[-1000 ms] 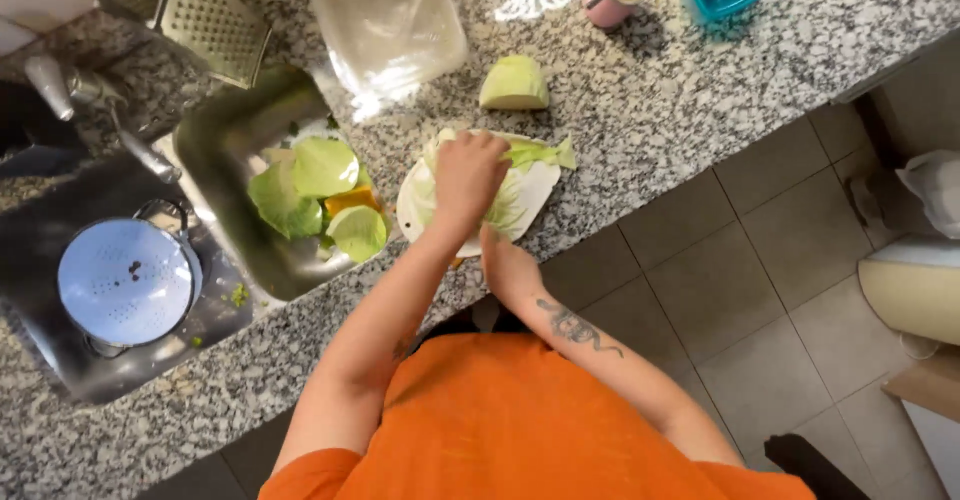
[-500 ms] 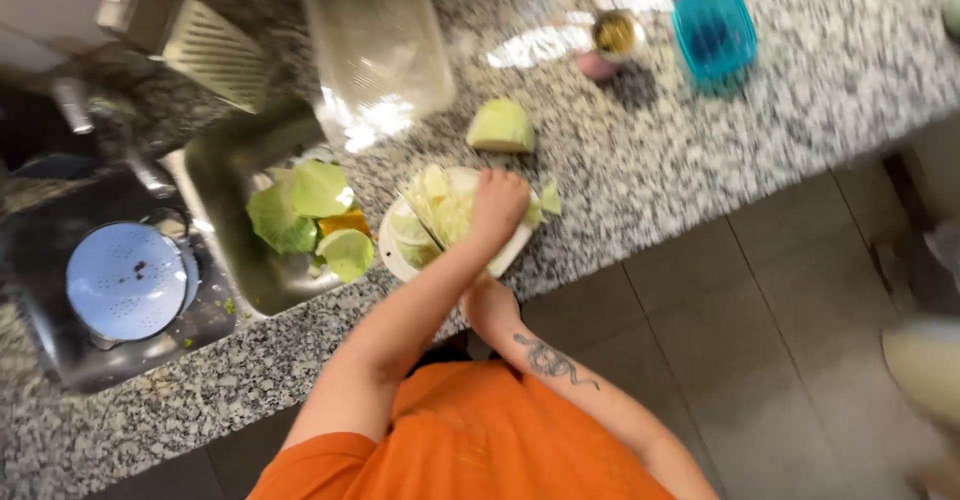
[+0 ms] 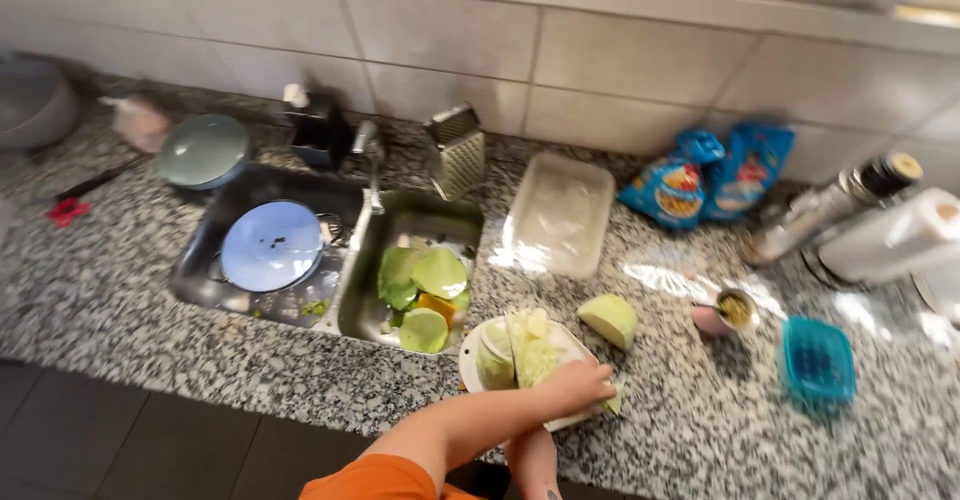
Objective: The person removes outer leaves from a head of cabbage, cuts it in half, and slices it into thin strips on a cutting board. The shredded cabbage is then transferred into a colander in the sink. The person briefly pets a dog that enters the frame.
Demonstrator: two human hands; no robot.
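My left hand (image 3: 578, 384) lies curled on the near side of a cut pale-green cabbage (image 3: 528, 348), which sits on a white plate (image 3: 468, 362) at the counter's front edge. My left arm, in an orange sleeve, reaches in from the lower left. Only the tattooed forearm of my right arm (image 3: 532, 463) shows; the right hand itself is hidden under the left arm. A separate cabbage wedge (image 3: 608, 318) rests on the granite just right of the plate.
A steel sink (image 3: 372, 222) left of the plate holds cabbage leaves (image 3: 420, 288) and a blue plate (image 3: 270, 245). Behind stand a grater (image 3: 458, 158), clear tub (image 3: 558, 215), blue snack bags (image 3: 705, 175) and bottles (image 3: 825, 208). A small jar (image 3: 735, 310) and blue box (image 3: 818, 362) sit right.
The view has swung up from looking straight down to facing the counter and wall tiles. My left hand has stayed on the cabbage on the plate.
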